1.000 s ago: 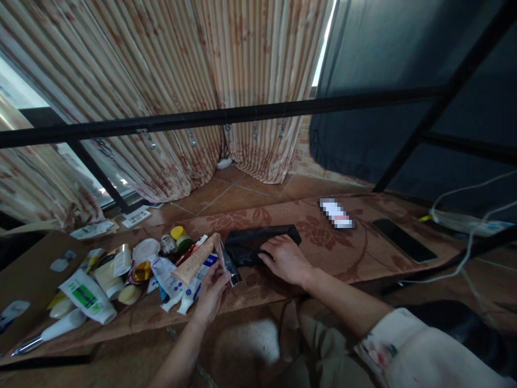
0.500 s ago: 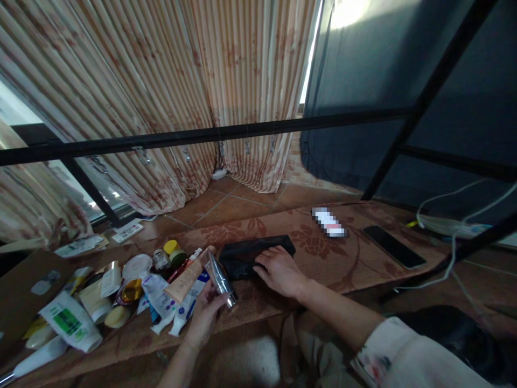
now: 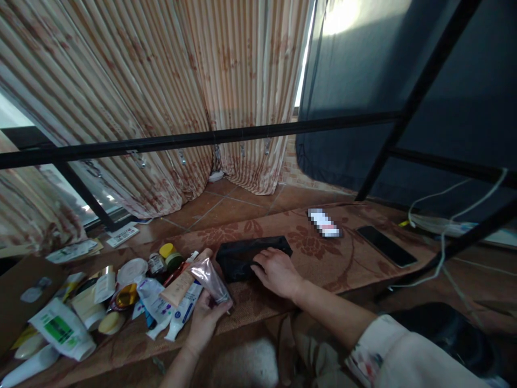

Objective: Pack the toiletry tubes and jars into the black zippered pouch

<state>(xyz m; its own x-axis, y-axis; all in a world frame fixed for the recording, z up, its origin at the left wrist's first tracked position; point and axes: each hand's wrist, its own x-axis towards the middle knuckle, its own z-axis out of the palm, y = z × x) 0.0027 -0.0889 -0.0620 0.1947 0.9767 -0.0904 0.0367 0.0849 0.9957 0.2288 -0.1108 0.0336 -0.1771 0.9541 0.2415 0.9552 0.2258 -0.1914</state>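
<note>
My left hand is closed around a shiny pinkish-silver squeeze tube, whose wide flat end points up and away. Just to the right lies a black pouch with an open top. My right hand grips its near side, fingers curled over the edge at the opening. Left of the held tube are a beige tube and a white-and-blue tube. Beside them is a crumpled white-and-purple tube. What the pouch contains is too dark to tell.
Several cosmetics crowd the left of the cloth-covered bench, among them a white-and-green tube and a yellow-capped jar. A cardboard box stands far left. Two phones, one lit and one dark, lie right. A black rail runs behind.
The tube in my left hand has turned, so its broad flat face shows and its silver cap end is now mostly hidden. My right hand stays on the pouch. The view has shifted slightly.
</note>
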